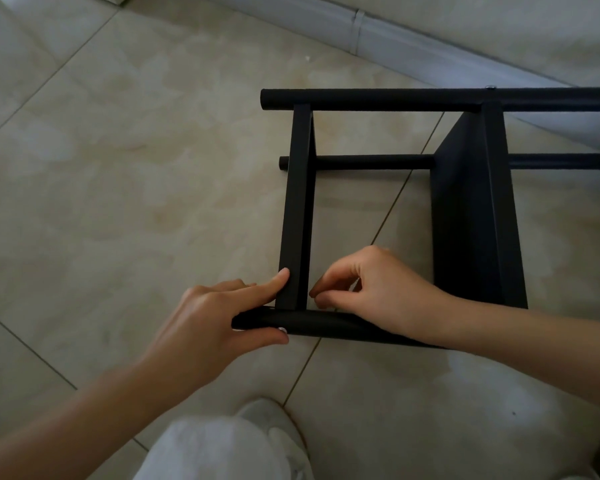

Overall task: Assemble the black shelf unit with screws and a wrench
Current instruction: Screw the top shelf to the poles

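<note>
Nearby, a pale baseboard (388, 39) runs beyond the black shelf unit (471, 209), which lies on its side on the tiled floor (118, 168), long tubes running left to right. Left hand (219, 323) grips its nearest tube; right hand (374, 292) pinches something unseen beside the crossbar (297, 202).

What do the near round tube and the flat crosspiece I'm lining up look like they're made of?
Near tube: likely metal with a matte black, slightly grainy coating; dull sheen, no wood grain. Flat crosspiece: seemingly thin folded sheet metal, same matte black, with crisp edges. The left hand grips the tube.
</note>
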